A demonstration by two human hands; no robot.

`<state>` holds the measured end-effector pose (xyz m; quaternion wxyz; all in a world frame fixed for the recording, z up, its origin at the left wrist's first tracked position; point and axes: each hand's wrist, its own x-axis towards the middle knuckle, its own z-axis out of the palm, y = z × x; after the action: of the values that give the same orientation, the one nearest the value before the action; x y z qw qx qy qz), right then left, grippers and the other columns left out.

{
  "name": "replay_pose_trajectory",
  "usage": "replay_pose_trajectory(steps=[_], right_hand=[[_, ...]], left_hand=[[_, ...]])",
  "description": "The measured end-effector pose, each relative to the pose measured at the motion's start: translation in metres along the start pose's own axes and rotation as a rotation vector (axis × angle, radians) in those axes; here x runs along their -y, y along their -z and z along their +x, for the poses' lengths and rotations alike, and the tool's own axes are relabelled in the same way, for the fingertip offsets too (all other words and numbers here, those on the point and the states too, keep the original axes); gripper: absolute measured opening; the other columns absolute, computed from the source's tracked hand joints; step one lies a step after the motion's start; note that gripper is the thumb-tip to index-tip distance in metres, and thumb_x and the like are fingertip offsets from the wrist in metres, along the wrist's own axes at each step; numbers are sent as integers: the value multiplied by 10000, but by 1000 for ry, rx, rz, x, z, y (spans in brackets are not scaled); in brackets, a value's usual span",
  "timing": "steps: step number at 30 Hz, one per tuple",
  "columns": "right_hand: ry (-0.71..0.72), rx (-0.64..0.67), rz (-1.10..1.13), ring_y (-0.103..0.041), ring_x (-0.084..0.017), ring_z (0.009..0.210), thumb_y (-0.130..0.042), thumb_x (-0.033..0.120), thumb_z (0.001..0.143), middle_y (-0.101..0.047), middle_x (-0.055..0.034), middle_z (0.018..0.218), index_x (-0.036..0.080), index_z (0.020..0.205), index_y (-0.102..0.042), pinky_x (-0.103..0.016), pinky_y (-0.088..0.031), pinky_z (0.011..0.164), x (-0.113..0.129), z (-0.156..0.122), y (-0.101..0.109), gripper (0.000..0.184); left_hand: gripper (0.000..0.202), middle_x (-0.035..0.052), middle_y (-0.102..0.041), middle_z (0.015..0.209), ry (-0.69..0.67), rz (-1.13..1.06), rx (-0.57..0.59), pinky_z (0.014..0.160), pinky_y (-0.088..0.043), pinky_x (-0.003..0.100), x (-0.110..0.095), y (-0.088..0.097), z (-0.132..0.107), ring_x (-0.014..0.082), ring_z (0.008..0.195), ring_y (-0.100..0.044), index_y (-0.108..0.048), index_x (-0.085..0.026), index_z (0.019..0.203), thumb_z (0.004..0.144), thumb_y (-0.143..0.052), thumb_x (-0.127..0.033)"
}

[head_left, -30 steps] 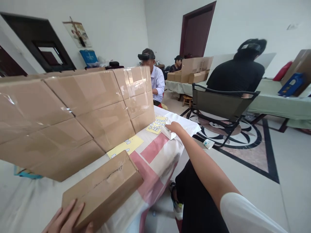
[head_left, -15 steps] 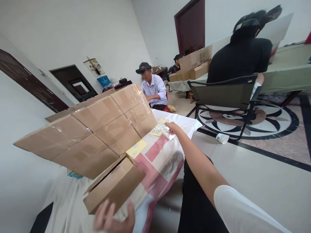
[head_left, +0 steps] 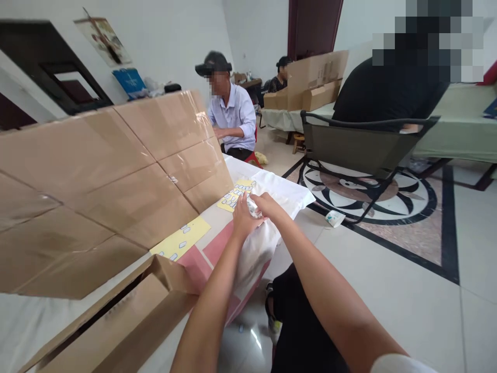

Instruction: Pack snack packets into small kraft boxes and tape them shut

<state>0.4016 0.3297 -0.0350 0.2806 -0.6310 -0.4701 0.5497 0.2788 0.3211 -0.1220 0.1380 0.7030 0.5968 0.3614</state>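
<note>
At the far side of the cloth-covered table (head_left: 291, 189), my hands meet around a small white thing (head_left: 253, 207) with grey marks. Its kind is not clear, since my fingers cover much of it. My left hand (head_left: 244, 218) closes on its near left side, and my right hand (head_left: 266, 205) grips it from the right with bent fingers. Just behind them lies a yellow sheet (head_left: 221, 204) bearing several small white tabs outlined in dark. A second yellow sheet (head_left: 198, 229) with fewer such tabs lies nearer, along the foot of the cardboard wall (head_left: 116, 171).
A long open cardboard box (head_left: 132, 321) sits at the near left. Beyond the wall, a person in a light shirt (head_left: 236, 111) is seated. To the right, another in black (head_left: 380, 93) sits in a folding chair (head_left: 349, 145). A paper cup (head_left: 334, 218) lies on the floor.
My left hand has moved from beside the cardboard box to the white thing, joining my right hand there. The view has shifted closer to the cardboard wall.
</note>
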Motion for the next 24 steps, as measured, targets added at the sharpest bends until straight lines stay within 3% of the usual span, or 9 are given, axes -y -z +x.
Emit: replay_pose_trajectory(steps=[2,6,13,18,24], right_hand=[[-2,-1,-27,-571,-193,601,-569,556,954,-672,-93,851,140,1265,-489,-299,-432,545,0,2,4,525],[22,-30,-97,-592,-196,669,-551,591,948,-681,-92,899,176,1189,-515,-297,-425,578,4,-3,11,482],[47,-5,-125,-660,-222,831,-574,605,938,-690,-45,859,226,1206,-532,-299,-442,656,15,-33,20,465],[57,-27,-60,-566,-168,631,-616,527,932,-580,17,647,227,1080,-598,-271,-391,571,17,-57,43,335],[205,-68,98,-516,-140,557,-641,585,898,-530,25,579,225,974,-645,-254,-350,512,-11,-82,77,368]], left_hand=[[1243,214,-317,1644,-76,-55,-25,1255,-299,595,13,-7,6,382,1565,-281,-160,-245,1617,635,-917,-336],[1203,185,-310,1625,-142,-118,-33,1259,-295,597,27,-10,8,372,1556,-273,-146,-274,1616,662,-877,-328],[1211,160,-270,1638,-68,-163,-37,1225,-361,604,27,-7,1,390,1556,-262,-88,-326,1632,704,-861,-395],[1189,169,-280,1643,-88,-116,-24,1243,-337,610,25,-6,1,394,1564,-255,-83,-319,1641,734,-849,-388],[1169,171,-313,1620,-73,-99,-26,1248,-320,598,21,-4,1,381,1532,-307,-142,-290,1632,721,-872,-360]])
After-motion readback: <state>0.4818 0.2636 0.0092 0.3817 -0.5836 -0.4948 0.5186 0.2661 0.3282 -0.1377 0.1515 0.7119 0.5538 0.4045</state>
